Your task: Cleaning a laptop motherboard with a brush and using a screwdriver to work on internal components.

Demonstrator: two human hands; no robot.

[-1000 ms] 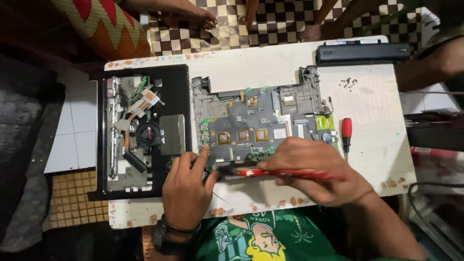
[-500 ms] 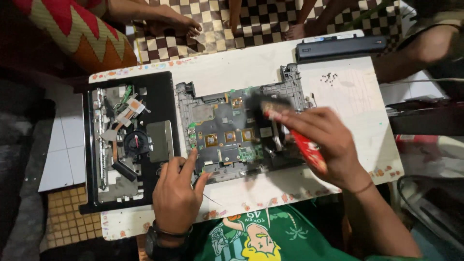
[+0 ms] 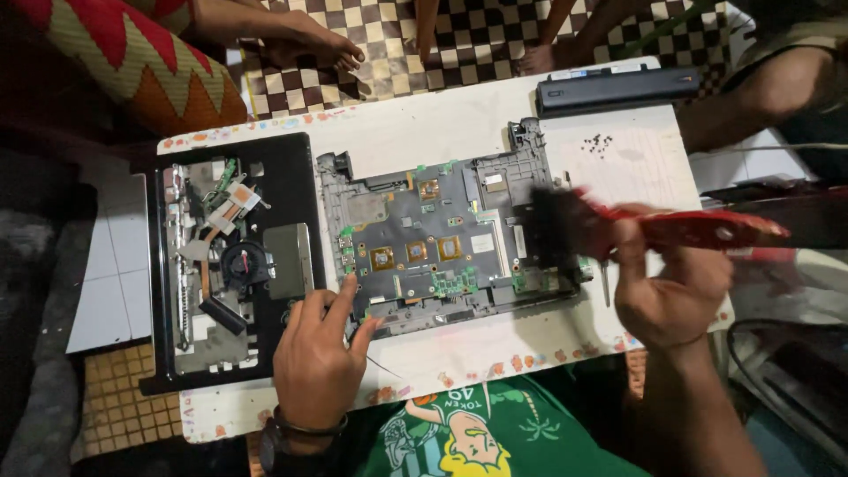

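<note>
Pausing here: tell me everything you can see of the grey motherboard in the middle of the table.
The motherboard lies flat on the white table, beside the open black laptop base. It is a grey-blue board with gold square chips, green patches and a grey frame. The left hand presses its near left corner; the right hand holds a red-handled brush over its right edge.

Green T-shirt (image 3: 495, 433) with cartoon print, dark wristwatch (image 3: 281, 435), bare forearms

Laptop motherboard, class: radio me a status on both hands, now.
Left hand pressing motherboard at its near-left corner. Right hand gripping red-handled brush, bristles over board's right edge. Nothing blocking.
</note>
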